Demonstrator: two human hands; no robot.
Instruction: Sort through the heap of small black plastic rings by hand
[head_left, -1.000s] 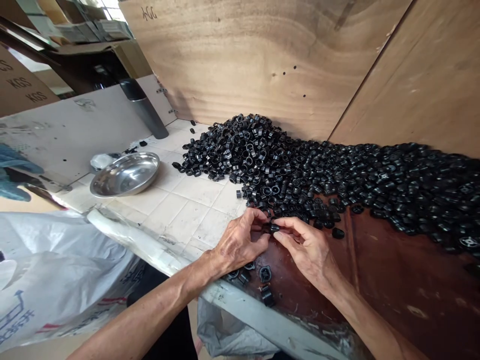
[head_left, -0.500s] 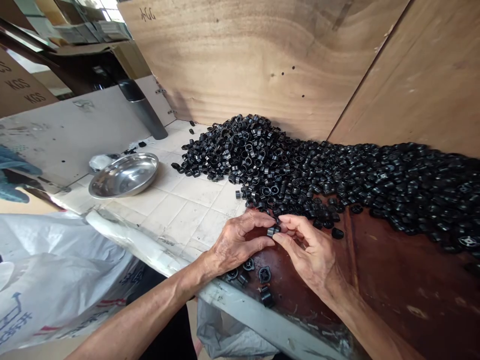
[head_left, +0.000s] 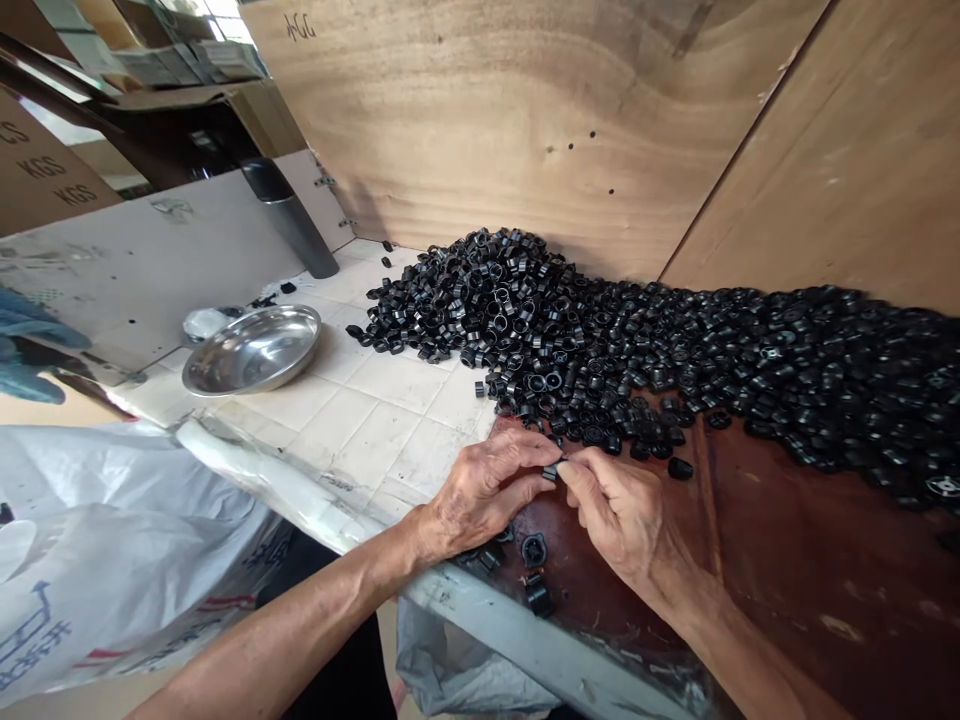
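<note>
Window [head_left: 222, 9]: washed-out white, upper left.
Metal bowl [head_left: 253, 352]: bright glare inside, left of centre.
Black pile [head_left: 510, 300]: small glints; outlines merge toward right.
Brown board [head_left: 787, 560]: dim, lower right.
Held piece [head_left: 550, 473]: fine detail unreadable.
Frame edges: wide-angle stretching.

Workshop (heaped black parts [head_left: 517, 310], cartons [head_left: 37, 185]).

A small black part [head_left: 550, 473] is pinched between left grip [head_left: 480, 492] and right grip [head_left: 626, 508]; largely covered, pose unclear.

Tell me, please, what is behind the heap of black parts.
Wooden boards stand behind the heap, which hides most of their lower edge and anything lying there.
</note>
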